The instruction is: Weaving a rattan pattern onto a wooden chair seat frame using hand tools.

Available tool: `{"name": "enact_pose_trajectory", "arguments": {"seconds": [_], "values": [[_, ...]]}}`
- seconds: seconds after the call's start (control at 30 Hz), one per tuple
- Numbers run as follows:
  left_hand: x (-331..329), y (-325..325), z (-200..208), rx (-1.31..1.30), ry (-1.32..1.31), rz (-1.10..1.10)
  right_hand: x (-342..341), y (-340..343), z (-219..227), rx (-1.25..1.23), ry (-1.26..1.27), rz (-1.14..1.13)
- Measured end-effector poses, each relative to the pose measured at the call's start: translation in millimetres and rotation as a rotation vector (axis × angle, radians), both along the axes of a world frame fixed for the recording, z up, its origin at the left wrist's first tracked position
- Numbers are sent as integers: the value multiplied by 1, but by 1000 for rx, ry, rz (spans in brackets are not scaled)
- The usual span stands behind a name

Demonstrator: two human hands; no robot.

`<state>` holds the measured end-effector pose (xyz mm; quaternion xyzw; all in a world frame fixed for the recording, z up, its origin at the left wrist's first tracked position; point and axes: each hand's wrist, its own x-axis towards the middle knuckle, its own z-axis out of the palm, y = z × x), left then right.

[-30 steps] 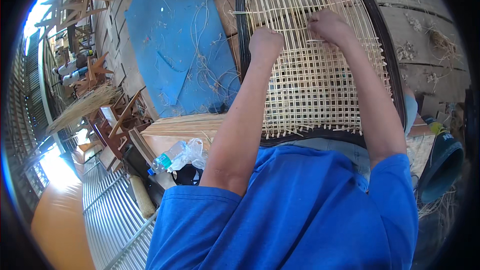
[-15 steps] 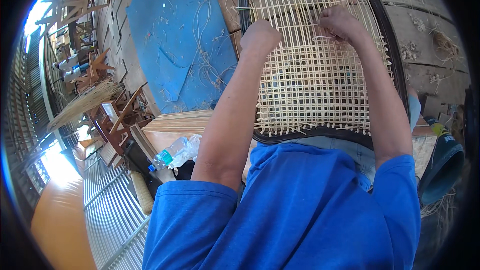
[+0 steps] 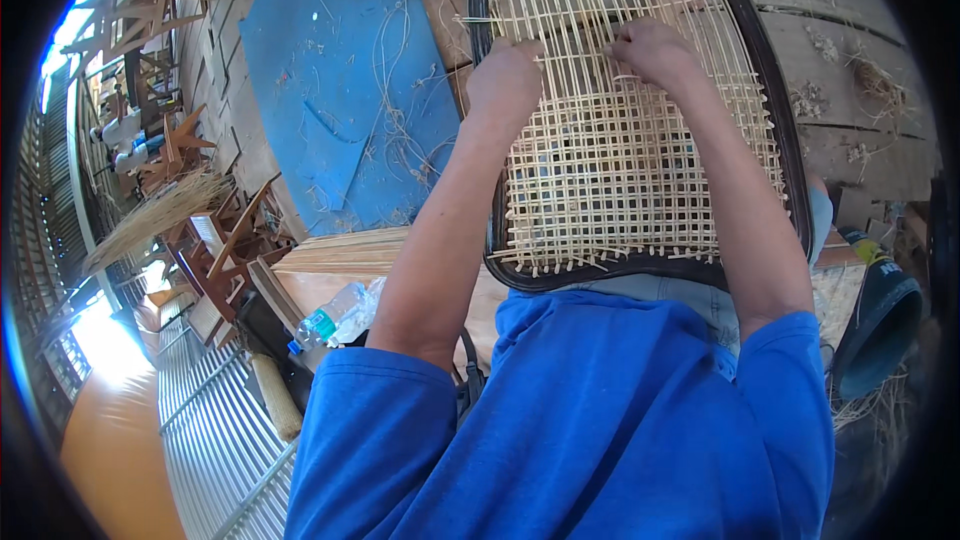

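Note:
A dark chair frame rests over my lap, strung with pale cane. The cane webbing is a close open grid in its near part; toward the far end mostly lengthwise strands show, with a few crosswise ones. My left hand is closed at the left side of the panel, its fingertips pinching a cane strand among the lengthwise ones. My right hand is above the middle of the panel, thumb and fingers pinched on a cane strand. The exact grip of both hands is partly hidden.
A blue sheet with loose cane fibres lies on the plank floor at the left. Nearer are a plastic bottle and a wooden bench. Wooden chair parts are stacked far left. A dark boot stands at the right.
My right hand has shifted left along the strands, and its fingers have changed position. My left hand stays by the panel's left side. The whole view has shifted slightly.

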<state>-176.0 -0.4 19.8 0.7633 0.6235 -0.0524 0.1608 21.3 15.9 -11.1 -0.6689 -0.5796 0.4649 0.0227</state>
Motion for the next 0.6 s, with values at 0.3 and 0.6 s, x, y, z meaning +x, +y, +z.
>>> {"name": "enact_pose_trajectory", "arguments": {"seconds": [0.3, 0.6], "values": [[0, 24, -6, -175, 66, -52, -14, -44, 33, 38, -17, -163], [-34, 11, 23, -98, 126, 101, -18, -68, 5, 422, -89, -172]]}}
